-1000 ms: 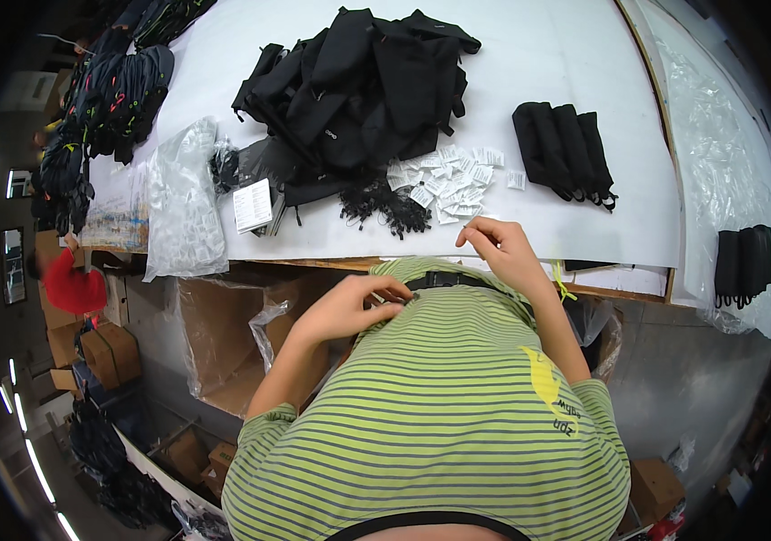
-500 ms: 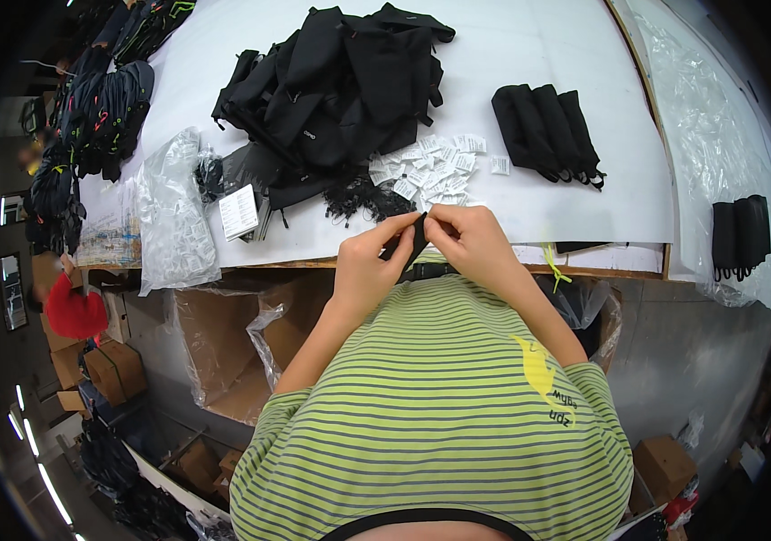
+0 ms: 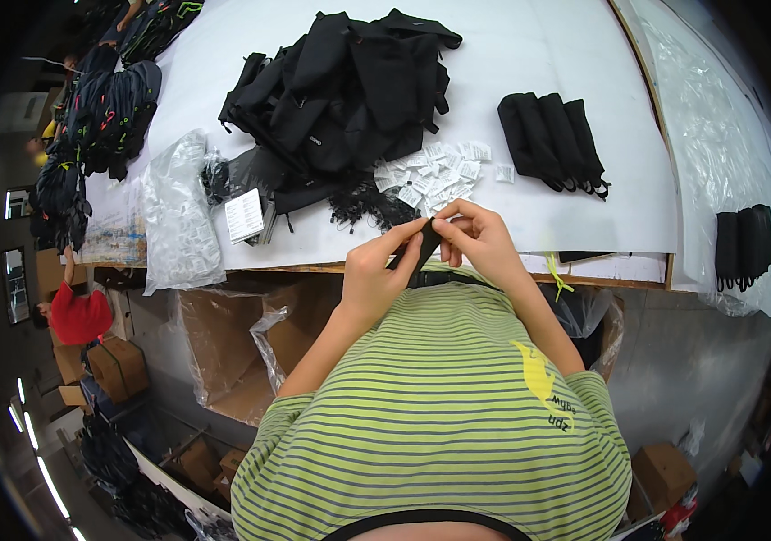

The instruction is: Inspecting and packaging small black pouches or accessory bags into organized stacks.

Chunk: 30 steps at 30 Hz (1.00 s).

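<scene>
A black fabric piece [image 3: 425, 245], perhaps a small pouch, is held at the table's front edge, close to my body. My left hand [image 3: 374, 275] pinches its left side between thumb and fingers. At its upper right end, the fingertips of my right hand [image 3: 480, 239] are closed on it. My fingers cover much of its shape. Just beyond my hands lie a tangle of thin black cords [image 3: 369, 206] and a heap of small white printed packets [image 3: 435, 176]. A large pile of black fabric pouches [image 3: 340, 90] lies farther back.
Several black pouches lie in a row [image 3: 549, 140] at the right. White printed cards [image 3: 245, 216] stand stacked beside a clear plastic bag [image 3: 182, 221]. Dark backpacks [image 3: 110, 113] crowd the far left. More pouches [image 3: 744, 243] lie on a right-hand surface. Below the table is a plastic-lined carton [image 3: 223, 352].
My right hand has shifted its fingers along the black fabric piece, which now shows more between my hands. The view has moved slightly. A person in red at the left has moved a little.
</scene>
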{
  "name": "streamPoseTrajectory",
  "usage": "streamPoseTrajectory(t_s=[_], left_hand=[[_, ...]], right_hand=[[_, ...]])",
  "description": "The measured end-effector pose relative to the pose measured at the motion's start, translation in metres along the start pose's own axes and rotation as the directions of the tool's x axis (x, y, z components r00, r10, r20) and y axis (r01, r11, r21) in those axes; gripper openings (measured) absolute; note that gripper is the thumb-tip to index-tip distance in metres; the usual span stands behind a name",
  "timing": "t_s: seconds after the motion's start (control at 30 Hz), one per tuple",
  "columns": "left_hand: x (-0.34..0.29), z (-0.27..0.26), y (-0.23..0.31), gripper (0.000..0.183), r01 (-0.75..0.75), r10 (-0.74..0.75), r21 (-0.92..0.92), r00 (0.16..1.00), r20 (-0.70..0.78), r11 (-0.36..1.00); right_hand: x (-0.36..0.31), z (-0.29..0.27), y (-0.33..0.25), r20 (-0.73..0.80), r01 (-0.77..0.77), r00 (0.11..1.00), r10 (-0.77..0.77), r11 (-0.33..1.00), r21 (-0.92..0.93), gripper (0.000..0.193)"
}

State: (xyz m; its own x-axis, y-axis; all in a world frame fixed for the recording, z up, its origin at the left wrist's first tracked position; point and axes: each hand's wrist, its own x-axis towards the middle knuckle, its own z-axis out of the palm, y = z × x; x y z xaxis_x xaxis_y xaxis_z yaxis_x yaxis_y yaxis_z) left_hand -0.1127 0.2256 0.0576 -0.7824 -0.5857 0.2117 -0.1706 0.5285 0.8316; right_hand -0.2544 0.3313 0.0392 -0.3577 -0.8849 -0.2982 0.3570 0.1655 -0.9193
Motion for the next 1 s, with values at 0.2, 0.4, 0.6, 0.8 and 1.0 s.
streamPoseTrajectory(t_s=[0.2,0.4,0.6,0.8,1.0], left_hand=[[0.004,0.003,0.006,0.023,0.015,-0.014,-0.031,1.0,0.026,0.999],[0.01,0.002,0.011,0.024,0.154,-0.151,-0.113,0.988,0.03,0.982],[0.011,0.004,0.005,0.024,0.163,-0.165,-0.071,0.986,-0.024,0.984],[0.011,0.008,0.004,0.024,0.089,-0.089,-0.007,0.995,-0.034,0.996],[0.011,0.011,0.001,0.024,-0.012,0.014,0.094,1.0,-0.02,0.995]], right_hand=[[0.003,-0.003,0.005,-0.03,0.023,0.999,-0.02,0.994,0.106,0.015],[0.003,0.001,0.0,-0.198,0.137,0.968,-0.152,0.987,-0.083,0.011],[0.0,0.0,-0.005,-0.248,0.242,0.871,-0.424,0.81,-0.535,0.008],[-0.001,0.01,-0.007,-0.151,0.271,0.866,-0.477,0.701,-0.66,0.008],[-0.002,0.014,-0.001,-0.149,0.286,0.821,-0.551,0.623,-0.728,0.009]])
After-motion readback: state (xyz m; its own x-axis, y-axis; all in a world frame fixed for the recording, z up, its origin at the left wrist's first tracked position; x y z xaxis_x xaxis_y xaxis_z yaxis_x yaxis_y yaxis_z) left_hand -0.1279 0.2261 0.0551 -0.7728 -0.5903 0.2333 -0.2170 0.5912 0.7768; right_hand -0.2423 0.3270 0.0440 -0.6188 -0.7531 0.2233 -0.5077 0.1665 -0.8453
